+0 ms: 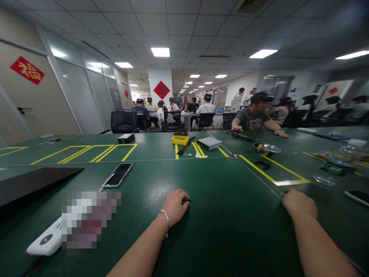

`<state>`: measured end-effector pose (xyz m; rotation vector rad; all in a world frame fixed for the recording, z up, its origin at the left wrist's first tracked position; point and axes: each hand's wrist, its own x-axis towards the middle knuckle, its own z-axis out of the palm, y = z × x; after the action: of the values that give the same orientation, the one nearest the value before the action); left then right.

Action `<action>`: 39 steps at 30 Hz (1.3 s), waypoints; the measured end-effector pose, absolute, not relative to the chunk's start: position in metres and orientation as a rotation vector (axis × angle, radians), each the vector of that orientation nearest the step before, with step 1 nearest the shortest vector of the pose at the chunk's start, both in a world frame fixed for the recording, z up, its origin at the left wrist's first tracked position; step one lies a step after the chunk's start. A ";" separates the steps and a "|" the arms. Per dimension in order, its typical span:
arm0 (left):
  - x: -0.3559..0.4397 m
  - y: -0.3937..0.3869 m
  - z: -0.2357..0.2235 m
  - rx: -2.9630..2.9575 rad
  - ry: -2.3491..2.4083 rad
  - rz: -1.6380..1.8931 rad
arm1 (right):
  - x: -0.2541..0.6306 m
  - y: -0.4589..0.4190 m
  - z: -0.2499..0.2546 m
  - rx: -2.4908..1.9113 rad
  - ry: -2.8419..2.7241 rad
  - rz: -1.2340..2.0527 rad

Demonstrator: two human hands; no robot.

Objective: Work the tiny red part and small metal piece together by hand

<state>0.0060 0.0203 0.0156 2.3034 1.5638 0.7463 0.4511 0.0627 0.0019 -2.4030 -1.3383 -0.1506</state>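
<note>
My left hand [175, 206], with a pale bracelet [167, 221] at the wrist, rests on the green table [219, 223]. Its fingers are curled under in a loose fist, with dark shadow below them and no object showing. Farther right, my right hand [300, 205] also lies on the table with fingers bent in, beside a seam in the surface. Nothing shows in it either. The hands are well apart. Left of my left hand lie a smartphone [118, 175] with a white cable and a white device [47, 238], partly covered by blurred blocks.
Yellow tape [259, 169] marks the table. Farther back are a yellow tray [180, 139], a grey box [209, 143] and a metal bowl [268, 147]. A clear bottle [336, 165] and another phone [357, 197] lie right. A person [255, 117] sits opposite, arms on the table.
</note>
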 end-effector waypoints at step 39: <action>0.022 0.015 0.020 1.853 1.246 0.964 | 0.168 0.030 0.026 -1.074 -1.436 1.465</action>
<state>0.0224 0.0152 0.0197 1.8534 1.2458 0.9642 0.1678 0.0305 0.0264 -1.0741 -1.4360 1.4653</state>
